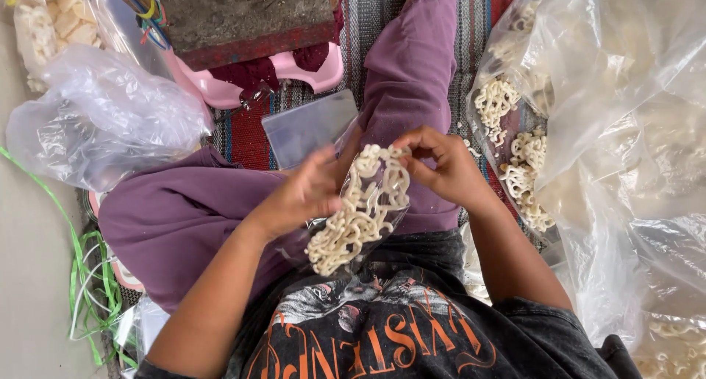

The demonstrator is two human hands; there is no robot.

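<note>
Far left, on the floor: crumpled clear bag (103,118), green plastic string (88,291) trailing beside it. The striped mat (382,11) carries the rest.

Centre, over the lap: small clear packet (360,210) of pale looped crackers, held between both hands, tilted, mouth up to the right.
- Left hand (305,191): fingers closed around the packet's left side, thumb near the top.
- Right hand (441,166): fingertips pinched together on the packet's open top edge.

Handling, judged: light, film thin and slick, contents brittle and likely to crumble under squeeze. Best taken by the empty film at the mouth, with a loose cradle under the body.

Right edge of mat: big clear sack (618,129), loose crackers (515,151) at its mouth.
</note>
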